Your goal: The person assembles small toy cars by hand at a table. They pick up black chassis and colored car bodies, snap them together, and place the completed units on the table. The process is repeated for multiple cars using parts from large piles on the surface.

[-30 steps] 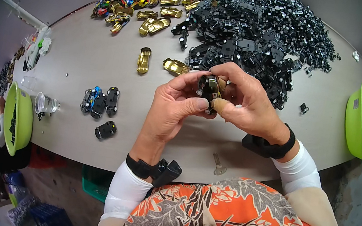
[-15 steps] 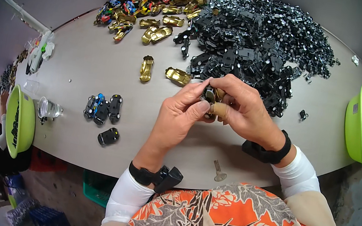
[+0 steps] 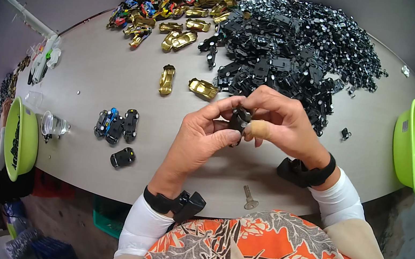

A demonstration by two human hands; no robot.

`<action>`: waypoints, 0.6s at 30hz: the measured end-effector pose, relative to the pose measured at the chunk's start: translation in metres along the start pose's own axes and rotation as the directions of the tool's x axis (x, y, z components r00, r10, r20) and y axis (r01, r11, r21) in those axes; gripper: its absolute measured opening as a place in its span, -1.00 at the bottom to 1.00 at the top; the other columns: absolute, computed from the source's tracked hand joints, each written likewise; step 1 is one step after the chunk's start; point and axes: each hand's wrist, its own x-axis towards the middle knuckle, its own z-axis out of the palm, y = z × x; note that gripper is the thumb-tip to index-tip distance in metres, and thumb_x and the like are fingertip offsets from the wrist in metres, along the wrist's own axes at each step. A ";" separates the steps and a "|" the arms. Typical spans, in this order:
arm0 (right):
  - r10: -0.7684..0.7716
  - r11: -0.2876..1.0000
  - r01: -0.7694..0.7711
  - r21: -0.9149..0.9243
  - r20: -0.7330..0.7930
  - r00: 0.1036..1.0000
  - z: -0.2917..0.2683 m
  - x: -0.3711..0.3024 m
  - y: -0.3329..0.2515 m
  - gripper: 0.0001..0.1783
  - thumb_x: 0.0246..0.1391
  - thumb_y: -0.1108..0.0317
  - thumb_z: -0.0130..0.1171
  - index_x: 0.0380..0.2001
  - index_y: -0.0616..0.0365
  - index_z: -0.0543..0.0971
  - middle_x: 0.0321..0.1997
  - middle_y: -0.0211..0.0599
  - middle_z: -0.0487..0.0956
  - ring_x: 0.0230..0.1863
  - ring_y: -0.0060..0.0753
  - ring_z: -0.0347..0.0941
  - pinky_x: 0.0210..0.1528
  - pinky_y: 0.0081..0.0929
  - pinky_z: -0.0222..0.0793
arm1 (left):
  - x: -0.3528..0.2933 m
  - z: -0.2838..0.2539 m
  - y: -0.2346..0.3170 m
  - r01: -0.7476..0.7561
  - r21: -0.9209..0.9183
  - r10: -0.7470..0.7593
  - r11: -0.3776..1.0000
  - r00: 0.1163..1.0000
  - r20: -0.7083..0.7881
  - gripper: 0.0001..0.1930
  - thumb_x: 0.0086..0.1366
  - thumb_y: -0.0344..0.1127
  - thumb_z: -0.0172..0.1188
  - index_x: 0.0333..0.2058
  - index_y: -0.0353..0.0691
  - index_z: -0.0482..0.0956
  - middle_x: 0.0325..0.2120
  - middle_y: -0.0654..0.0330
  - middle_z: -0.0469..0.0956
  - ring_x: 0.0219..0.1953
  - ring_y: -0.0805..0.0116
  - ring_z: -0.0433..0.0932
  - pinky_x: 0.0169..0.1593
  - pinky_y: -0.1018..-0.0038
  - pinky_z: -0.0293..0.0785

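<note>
Above the middle of the table, my left hand [image 3: 206, 130] and my right hand [image 3: 280, 122] hold one small toy car [image 3: 240, 118] between their fingertips. Its black underside shows; the rest is covered by my fingers. Both hands are closed on it, thumbs pressed near its lower end. Just beyond my left hand lies a gold toy car body [image 3: 203, 88], with another gold car body [image 3: 167, 80] to its left. Behind my hands rises a heap of black toy car bases [image 3: 283, 65]. A brass-coloured key [image 3: 249, 197] lies near the table's front edge.
Several toy cars [image 3: 116, 127] lie wheels-up at the left. Beside them stand a cup of water [image 3: 55, 125] and a green basin [image 3: 31, 147] holding black parts. Another green basin [image 3: 412, 145] is at the right edge. Gold and coloured car bodies [image 3: 164, 9] are piled at the back left.
The toy car has been turned in my fingers, so more of its black underside now shows. Both hands remain in nearly the same place.
</note>
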 end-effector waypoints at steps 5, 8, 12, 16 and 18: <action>0.103 0.987 -0.110 0.120 0.064 0.993 -0.009 0.001 -0.006 -0.91 -0.01 0.52 0.15 -0.39 0.32 0.55 -0.43 -0.37 0.45 -0.50 -0.55 0.52 -0.55 -0.65 0.42 | -0.001 -0.003 0.003 0.095 -0.018 -0.095 0.995 0.995 -0.006 -0.71 0.14 -0.46 0.20 -0.14 -0.33 0.46 -0.42 0.30 0.45 -0.41 0.59 0.43 -0.31 0.63 0.40; 0.159 0.983 -0.164 0.086 0.064 0.985 -0.010 0.003 -0.004 -0.94 -0.03 0.55 0.14 -0.41 0.29 0.53 -0.51 -0.42 0.47 -0.53 -0.61 0.49 -0.56 -0.67 0.41 | -0.001 -0.001 0.001 0.057 0.101 -0.056 0.993 0.998 -0.009 -0.75 0.15 -0.42 0.18 -0.18 -0.29 0.45 -0.49 0.35 0.42 -0.48 0.64 0.34 -0.38 0.66 0.32; 0.240 0.971 -0.240 -0.001 0.059 0.969 -0.005 0.002 -0.003 -0.94 -0.05 0.58 0.09 -0.43 0.25 0.47 -0.53 -0.45 0.45 -0.57 -0.68 0.41 -0.57 -0.69 0.34 | -0.005 0.004 0.000 -0.006 0.360 0.000 0.933 1.000 0.018 -0.83 0.16 -0.45 0.11 -0.25 -0.30 0.42 -0.54 0.36 0.40 -0.51 0.64 0.29 -0.41 0.63 0.27; -0.040 0.949 0.057 -0.311 0.062 0.997 0.000 0.000 0.013 -0.89 -0.09 0.62 0.02 -0.43 0.24 0.43 -0.51 -0.48 0.42 -0.54 -0.70 0.31 -0.54 -0.67 0.26 | -0.005 0.006 -0.003 -0.037 0.470 0.043 0.882 0.999 -0.003 -0.85 0.14 -0.49 0.09 -0.29 -0.32 0.40 -0.55 0.34 0.40 -0.51 0.60 0.29 -0.43 0.60 0.27; -0.071 0.932 0.089 -0.352 0.063 0.995 0.000 0.001 0.018 -0.88 -0.09 0.63 0.02 -0.41 0.23 0.43 -0.49 -0.48 0.42 -0.52 -0.71 0.32 -0.53 -0.67 0.27 | -0.005 0.005 -0.003 -0.028 0.477 0.038 0.879 0.999 -0.011 -0.85 0.14 -0.49 0.10 -0.29 -0.33 0.40 -0.54 0.33 0.41 -0.51 0.58 0.31 -0.43 0.58 0.28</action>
